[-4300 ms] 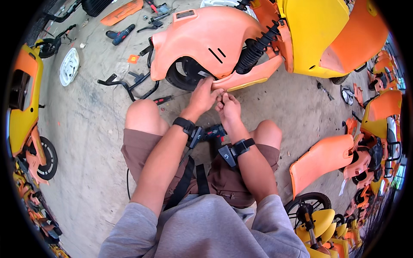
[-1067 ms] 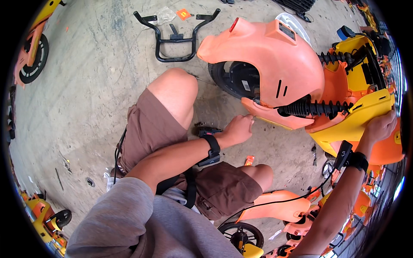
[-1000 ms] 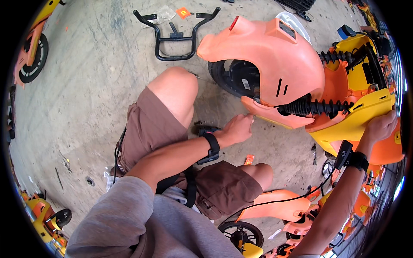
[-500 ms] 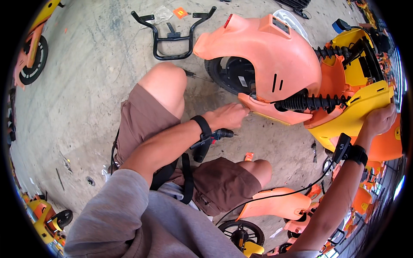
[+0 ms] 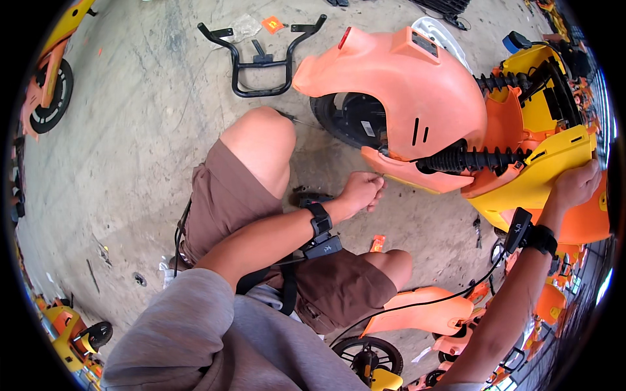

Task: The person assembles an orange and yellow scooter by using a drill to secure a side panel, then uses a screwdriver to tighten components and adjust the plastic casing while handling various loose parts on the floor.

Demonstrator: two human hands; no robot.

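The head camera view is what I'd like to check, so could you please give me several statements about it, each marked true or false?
1. The right hand is at the yellow body panel. True.
2. The left hand is on the black tubular frame. False: it is close to the pale orange side strip; whether it touches is hard to tell.
3. The black tubular frame lies on the concrete floor. True.
4. The pale orange fender has two dark slots in its side. True.
5. The white shell part lies to the left of the black tubular frame. False: it is to the right of the frame, partly hidden by the fender.
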